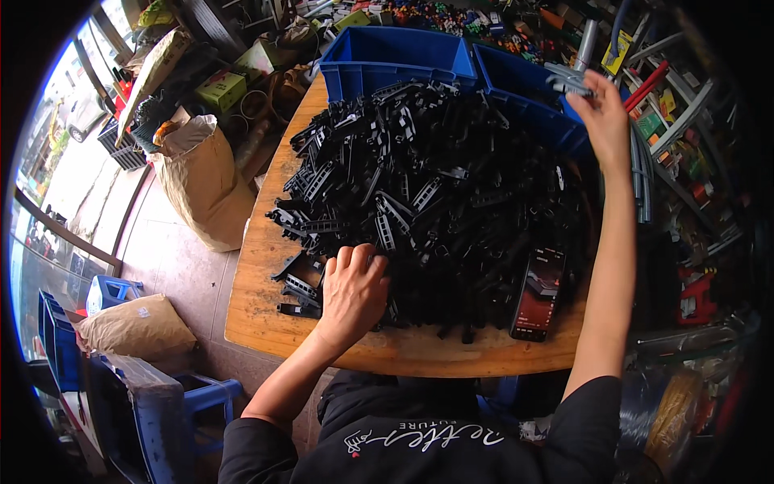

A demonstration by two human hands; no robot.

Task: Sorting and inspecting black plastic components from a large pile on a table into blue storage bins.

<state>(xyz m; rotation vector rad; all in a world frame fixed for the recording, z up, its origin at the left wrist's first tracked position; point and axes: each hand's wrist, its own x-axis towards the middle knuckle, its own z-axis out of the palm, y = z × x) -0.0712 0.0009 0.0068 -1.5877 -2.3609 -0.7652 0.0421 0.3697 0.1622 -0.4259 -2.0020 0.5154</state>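
Observation:
A large heap of black plastic parts [427, 202], many of them long and slotted, covers most of the wooden table [258, 298]. My left hand [355, 289] rests at the heap's near left edge with its fingers curled down; whatever lies under the fingertips is hidden. Raised at the far right, my right hand [605, 113] pinches several grey-looking plastic parts [569, 81] between thumb and fingers. It is above the right end of the second blue bin [524, 101], whose inside is mostly in shadow.
Another blue bin [395, 64] stands at the table's far edge. A phone [538, 294] with a lit screen lies near the right front. Left of the table are a brown paper sack [201, 185] and a blue stool [205, 403]. Metal tubes and shelving [677, 121] crowd the right.

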